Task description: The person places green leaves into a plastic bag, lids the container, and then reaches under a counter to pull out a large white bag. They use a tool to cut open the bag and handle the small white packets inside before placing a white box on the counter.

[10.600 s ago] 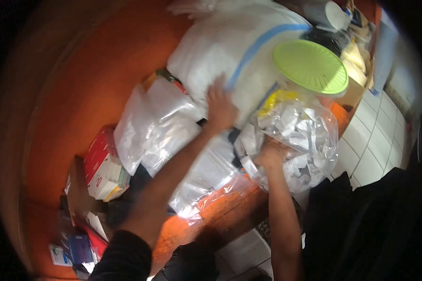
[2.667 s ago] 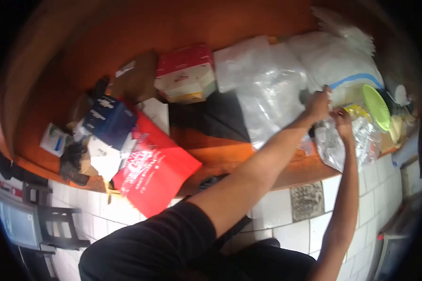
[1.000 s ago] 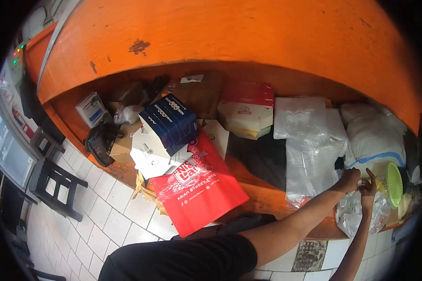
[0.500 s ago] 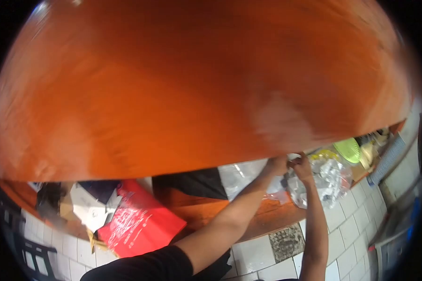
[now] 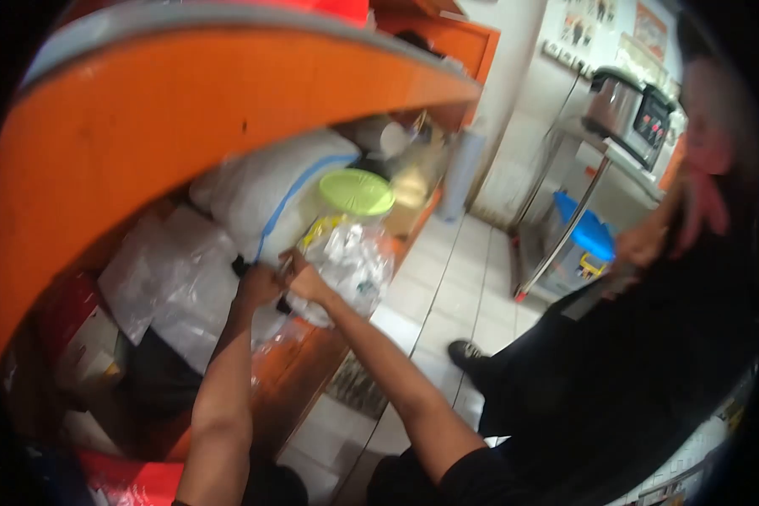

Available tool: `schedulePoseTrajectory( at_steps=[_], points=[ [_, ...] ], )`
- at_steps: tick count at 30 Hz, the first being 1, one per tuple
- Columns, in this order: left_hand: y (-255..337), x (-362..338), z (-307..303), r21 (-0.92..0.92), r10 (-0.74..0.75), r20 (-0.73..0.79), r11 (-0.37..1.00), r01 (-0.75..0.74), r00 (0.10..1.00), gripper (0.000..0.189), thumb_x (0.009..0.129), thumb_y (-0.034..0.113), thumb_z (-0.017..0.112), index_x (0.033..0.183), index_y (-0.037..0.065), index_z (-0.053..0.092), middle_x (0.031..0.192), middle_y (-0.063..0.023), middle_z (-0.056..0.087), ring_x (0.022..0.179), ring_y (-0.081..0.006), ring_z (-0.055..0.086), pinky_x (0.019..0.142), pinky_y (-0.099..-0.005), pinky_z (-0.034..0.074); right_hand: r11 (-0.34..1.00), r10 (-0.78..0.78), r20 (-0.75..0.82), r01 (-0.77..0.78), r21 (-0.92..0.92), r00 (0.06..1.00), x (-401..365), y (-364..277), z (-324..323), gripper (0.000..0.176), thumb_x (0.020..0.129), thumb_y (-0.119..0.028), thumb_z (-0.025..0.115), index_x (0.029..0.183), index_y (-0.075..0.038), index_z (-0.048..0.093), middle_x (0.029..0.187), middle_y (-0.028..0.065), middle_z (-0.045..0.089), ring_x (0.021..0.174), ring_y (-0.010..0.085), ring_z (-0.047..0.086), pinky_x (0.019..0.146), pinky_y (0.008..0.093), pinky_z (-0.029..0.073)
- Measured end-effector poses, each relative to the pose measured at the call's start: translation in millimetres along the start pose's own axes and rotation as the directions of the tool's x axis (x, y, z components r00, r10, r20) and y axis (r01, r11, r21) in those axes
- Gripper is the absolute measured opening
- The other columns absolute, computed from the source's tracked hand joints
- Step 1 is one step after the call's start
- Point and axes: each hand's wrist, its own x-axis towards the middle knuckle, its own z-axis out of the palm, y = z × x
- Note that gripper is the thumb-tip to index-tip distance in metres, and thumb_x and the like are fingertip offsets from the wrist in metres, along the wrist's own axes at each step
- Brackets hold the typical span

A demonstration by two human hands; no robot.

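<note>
My left hand (image 5: 261, 284) is closed, its fingers bent around something small that I cannot make out. Right beside it, my right hand (image 5: 302, 277) has its fingers pinched together, and what they hold is hidden. A clear plastic bag with silvery, crumpled contents (image 5: 354, 266) lies against my right hand. Left of my hands spread sheets of clear plastic (image 5: 173, 278). Behind them rests a big white sack (image 5: 270, 181) with a blue stripe. A light green oval plastic lid or basin (image 5: 356, 192) stands just beyond the silvery bag.
An orange counter panel (image 5: 143, 110) overhangs the shelf. At right stands a person in black (image 5: 599, 371), close by. Behind them a metal trolley (image 5: 603, 148) carries a cooker (image 5: 624, 114), with a blue-lidded box (image 5: 578, 240) below. A red bag (image 5: 135, 481) lies at lower left.
The view has swung right and tilted, so the white sack, the trolley and the other person now show. My hands stay close together beside the silvery bag.
</note>
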Motion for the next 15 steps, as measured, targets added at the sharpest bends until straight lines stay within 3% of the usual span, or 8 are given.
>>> schedulePoseTrajectory(
  at_steps=[1, 2, 4, 6, 7, 11, 13, 15],
  points=[
    [-5, 5, 7, -0.010, 0.031, -0.016, 0.999, -0.031, 0.999, 0.039, 0.077, 0.035, 0.063, 0.069, -0.003, 0.067, 0.064, -0.0261, 0.059, 0.065, -0.0379, 0.067, 0.058, -0.0448, 0.050, 0.999, 0.033, -0.025, -0.034, -0.020, 0.999, -5, -7, -9, 0.055, 0.076, -0.028, 0.076, 0.118, -0.001, 0.052, 0.074, 0.0135, 0.063, 0.070, 0.0251, 0.063, 0.066, 0.0365, 0.050],
    [4, 5, 7, -0.068, -0.052, 0.020, 0.996, 0.053, 0.998, 0.041, 0.079, 0.038, 0.063, 0.068, -0.002, 0.067, 0.059, -0.0243, 0.058, 0.062, -0.0362, 0.067, 0.057, -0.0436, 0.050, 0.998, 0.065, -0.012, -0.065, -0.015, 0.998, -6, -6, -19, 0.057, 0.076, -0.029, 0.076, 0.119, -0.001, 0.052, 0.076, 0.0132, 0.062, 0.072, 0.0243, 0.063, 0.066, 0.0354, 0.049],
    [17, 12, 9, -0.129, -0.057, -0.005, 0.990, 0.056, 0.998, 0.036, 0.079, 0.035, 0.068, 0.072, 0.000, 0.069, 0.060, -0.0207, 0.061, 0.061, -0.0328, 0.068, 0.059, -0.0420, 0.049, 0.996, 0.089, 0.000, -0.089, -0.018, 0.996, -8, -5, -33, 0.059, 0.076, -0.030, 0.076, 0.120, 0.000, 0.052, 0.077, 0.0129, 0.062, 0.074, 0.0235, 0.063, 0.067, 0.0343, 0.049],
    [43, 5, -3, -0.304, 0.142, 0.038, 0.945, -0.124, 0.989, 0.028, 0.079, 0.029, 0.073, 0.078, 0.001, 0.070, 0.063, -0.0186, 0.063, 0.062, -0.0298, 0.068, 0.060, -0.0401, 0.049, 0.994, 0.005, -0.069, -0.012, -0.105, 0.998, -12, 4, -41, 0.060, 0.077, -0.031, 0.075, 0.121, 0.001, 0.052, 0.081, 0.0126, 0.062, 0.078, 0.0218, 0.062, 0.070, 0.0322, 0.048],
    [50, 4, -6, -0.239, 0.260, -0.014, 0.937, -0.255, 0.966, 0.017, 0.079, 0.016, 0.072, 0.082, -0.001, 0.070, 0.060, -0.0128, 0.064, 0.055, -0.0165, 0.063, 0.057, -0.0332, 0.049, 0.996, -0.042, -0.051, 0.038, -0.075, 0.998, -11, 9, -46, 0.058, 0.077, -0.030, 0.074, 0.121, 0.001, 0.052, 0.083, 0.0128, 0.060, 0.078, 0.0217, 0.060, 0.072, 0.0326, 0.048],
    [59, 1, -5, -0.273, 0.223, -0.093, 0.931, -0.241, 0.970, 0.019, 0.078, 0.014, 0.073, 0.077, -0.003, 0.067, 0.058, -0.0149, 0.060, 0.050, -0.0162, 0.056, 0.053, -0.0341, 0.046, 1.000, 0.010, -0.039, -0.010, 0.013, 0.999, -14, 16, -50, 0.056, 0.078, -0.029, 0.073, 0.120, 0.001, 0.052, 0.082, 0.0113, 0.058, 0.075, 0.0220, 0.058, 0.072, 0.0333, 0.048],
    [48, 8, -5, -0.237, 0.086, 0.018, 0.968, -0.079, 0.996, 0.029, 0.078, 0.023, 0.076, 0.072, -0.003, 0.066, 0.060, -0.0174, 0.060, 0.056, -0.0199, 0.060, 0.057, -0.0355, 0.046, 0.992, 0.059, -0.051, -0.065, -0.109, 0.997, -14, 11, -52, 0.054, 0.078, -0.026, 0.073, 0.121, -0.002, 0.053, 0.083, 0.0104, 0.057, 0.076, 0.0219, 0.058, 0.072, 0.0336, 0.048],
    [47, 5, -11, -0.181, 0.039, 0.021, 0.983, -0.035, 0.999, 0.028, 0.078, 0.022, 0.076, 0.071, -0.002, 0.065, 0.060, -0.0167, 0.060, 0.055, -0.0188, 0.059, 0.056, -0.0348, 0.046, 0.989, 0.054, -0.037, -0.058, -0.132, 0.998, -14, 14, -51, 0.054, 0.077, -0.025, 0.074, 0.122, -0.004, 0.053, 0.084, 0.0102, 0.058, 0.078, 0.0217, 0.058, 0.073, 0.0334, 0.048]
  ],
)
